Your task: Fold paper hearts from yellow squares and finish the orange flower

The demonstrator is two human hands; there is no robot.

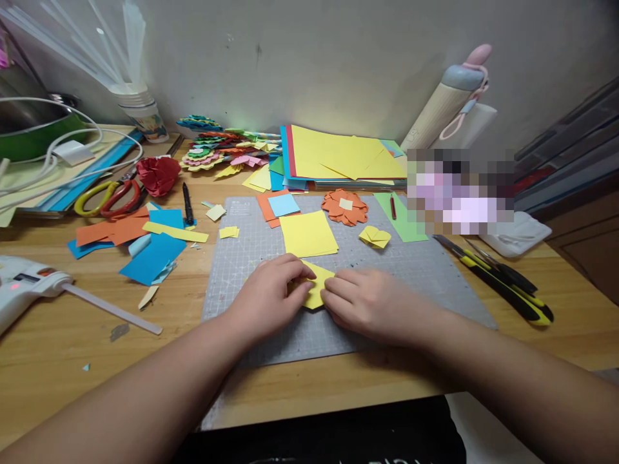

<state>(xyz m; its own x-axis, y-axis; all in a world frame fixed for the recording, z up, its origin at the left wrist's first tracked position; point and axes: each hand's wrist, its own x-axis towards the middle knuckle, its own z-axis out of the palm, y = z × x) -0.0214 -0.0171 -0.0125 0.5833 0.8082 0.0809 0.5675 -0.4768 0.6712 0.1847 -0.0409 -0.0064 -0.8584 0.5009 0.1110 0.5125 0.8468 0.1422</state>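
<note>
A folded piece of yellow paper (318, 293) rests on the grey cutting mat (416, 290), between my two hands. My left hand (273, 287) lies over its left part, fingers curled and thumb bent against the sheet. From the other side, my right hand (360, 299) grips the right edge with its fingers pressed together. Both hands partly cover the paper, so its full shape is hidden. Just beyond them are square yellow sheets (309, 233). A small folded yellow paper piece (375, 236) and an orange paper flower (344, 209) sit farther back on the mat.
Scissors (104, 196), a red paper flower (158, 175) and blue and orange scraps (155, 258) lie left, with a glue gun (29, 283) nearer. Yellow-black utility knives (503, 283) lie right. Stacked coloured paper (333, 151) and a leaning bottle (442, 106) are by the wall.
</note>
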